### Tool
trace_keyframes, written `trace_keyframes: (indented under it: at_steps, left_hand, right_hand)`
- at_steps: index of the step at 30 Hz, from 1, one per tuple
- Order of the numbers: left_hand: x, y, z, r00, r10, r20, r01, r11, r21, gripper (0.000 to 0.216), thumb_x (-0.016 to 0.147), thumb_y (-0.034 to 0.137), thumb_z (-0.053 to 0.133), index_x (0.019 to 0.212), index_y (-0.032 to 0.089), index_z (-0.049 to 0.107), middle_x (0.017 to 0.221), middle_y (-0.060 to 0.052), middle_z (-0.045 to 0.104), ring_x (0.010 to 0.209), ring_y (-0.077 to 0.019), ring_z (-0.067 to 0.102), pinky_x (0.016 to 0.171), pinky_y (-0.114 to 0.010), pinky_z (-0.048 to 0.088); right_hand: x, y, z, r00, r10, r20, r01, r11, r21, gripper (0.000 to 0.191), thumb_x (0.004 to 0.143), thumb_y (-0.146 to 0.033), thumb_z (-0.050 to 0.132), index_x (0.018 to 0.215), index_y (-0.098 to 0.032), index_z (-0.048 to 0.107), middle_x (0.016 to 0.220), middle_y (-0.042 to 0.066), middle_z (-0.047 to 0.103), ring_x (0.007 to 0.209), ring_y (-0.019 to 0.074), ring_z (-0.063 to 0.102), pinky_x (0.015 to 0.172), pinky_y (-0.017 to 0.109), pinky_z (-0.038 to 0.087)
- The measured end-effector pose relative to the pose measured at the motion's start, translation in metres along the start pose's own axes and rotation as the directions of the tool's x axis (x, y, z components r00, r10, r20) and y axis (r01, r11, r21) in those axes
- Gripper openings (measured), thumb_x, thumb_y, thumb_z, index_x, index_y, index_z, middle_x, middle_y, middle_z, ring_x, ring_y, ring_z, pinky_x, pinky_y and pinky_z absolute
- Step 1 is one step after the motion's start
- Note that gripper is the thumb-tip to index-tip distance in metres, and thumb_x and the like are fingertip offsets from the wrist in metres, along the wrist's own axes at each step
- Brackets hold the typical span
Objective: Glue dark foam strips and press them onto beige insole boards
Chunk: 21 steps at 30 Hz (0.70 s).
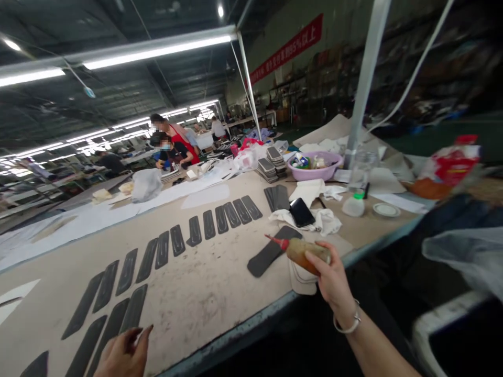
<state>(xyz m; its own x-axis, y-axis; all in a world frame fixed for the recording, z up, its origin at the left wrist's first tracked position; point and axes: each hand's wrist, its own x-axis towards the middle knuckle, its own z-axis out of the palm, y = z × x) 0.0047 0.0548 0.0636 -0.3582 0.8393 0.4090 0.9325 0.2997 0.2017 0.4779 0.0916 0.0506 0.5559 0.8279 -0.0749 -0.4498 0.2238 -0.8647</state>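
My right hand [330, 275] is wrapped round a squeeze bottle [302, 255] with a red nozzle and amber liquid inside. The bottle lies tilted in the grip, its tip pointing left over a larger dark, shaped piece [271, 254]. Under the bottle, pale layered pieces [302, 277] sit at the table edge. At the lower left, my left hand [124, 353] holds nothing visible, thumb and forefinger slightly apart. It is close to dark strips [133, 309] in the near row. A longer row of dark strips [161, 248], several with shiny outlines, runs diagonally across the table.
Beyond the bottle, a phone [302, 212] rests on white cloth. A purple basin [314, 170], stacked dark pieces [271, 165] and a green-capped container [354, 204] stand farther back. A metal post [365, 78] rises at right. Co-workers [175, 146] are at the far side.
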Motion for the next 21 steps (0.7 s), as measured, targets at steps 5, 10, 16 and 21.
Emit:
trace_keyframes:
  at_steps: [5, 10, 16, 21]
  left_hand:
    - [-0.002, 0.130, 0.037, 0.897, 0.399, 0.189, -0.316, 0.880, -0.355, 0.032, 0.080, 0.048, 0.048, 0.088, 0.022, 0.065, 0.091, -0.003, 0.065, 0.071, -0.0154, 0.062, 0.068, -0.028, 0.051]
    - [-0.023, 0.221, 0.081, 0.682, 0.714, 0.157, -0.573, 0.656, -0.492, 0.031, 0.080, 0.033, 0.055, 0.105, 0.016, 0.063, 0.110, -0.011, 0.062, 0.103, -0.0227, 0.056, 0.091, -0.037, 0.046]
    - [-0.030, 0.261, 0.091, 0.633, 0.735, 0.241, -0.602, 0.664, -0.444, 0.019, 0.082, 0.025, 0.051, 0.084, 0.016, 0.067, 0.092, -0.012, 0.064, 0.089, -0.0231, 0.058, 0.082, -0.038, 0.046]
    - [-0.019, 0.261, 0.095, 0.593, 0.769, 0.240, -0.615, 0.625, -0.480, 0.025, 0.085, 0.024, 0.046, 0.070, 0.017, 0.065, 0.073, -0.009, 0.064, 0.079, -0.0200, 0.060, 0.077, -0.035, 0.047]
  right_hand:
    - [-0.002, -0.003, 0.004, 1.000, 0.016, 0.006, -0.016, 1.000, 0.014, 0.051, 0.058, -0.030, 0.078, 0.101, -0.025, 0.050, 0.084, -0.001, 0.064, 0.076, 0.0165, 0.062, 0.071, 0.029, 0.051]
    - [-0.004, -0.001, 0.001, 0.998, 0.056, 0.041, -0.056, 0.998, -0.004, 0.054, 0.060, -0.032, 0.078, 0.105, -0.024, 0.049, 0.086, 0.000, 0.065, 0.074, 0.0165, 0.061, 0.067, 0.027, 0.051]
    - [0.002, 0.005, -0.008, 0.996, 0.081, 0.037, -0.079, 0.995, -0.068, 0.059, 0.059, -0.037, 0.078, 0.109, -0.024, 0.049, 0.091, 0.002, 0.066, 0.079, 0.0213, 0.064, 0.067, 0.029, 0.053]
    - [0.002, 0.007, -0.006, 0.996, 0.074, 0.042, -0.071, 0.994, -0.086, 0.059, 0.058, -0.038, 0.079, 0.107, -0.024, 0.050, 0.091, 0.002, 0.066, 0.079, 0.0217, 0.064, 0.067, 0.029, 0.054]
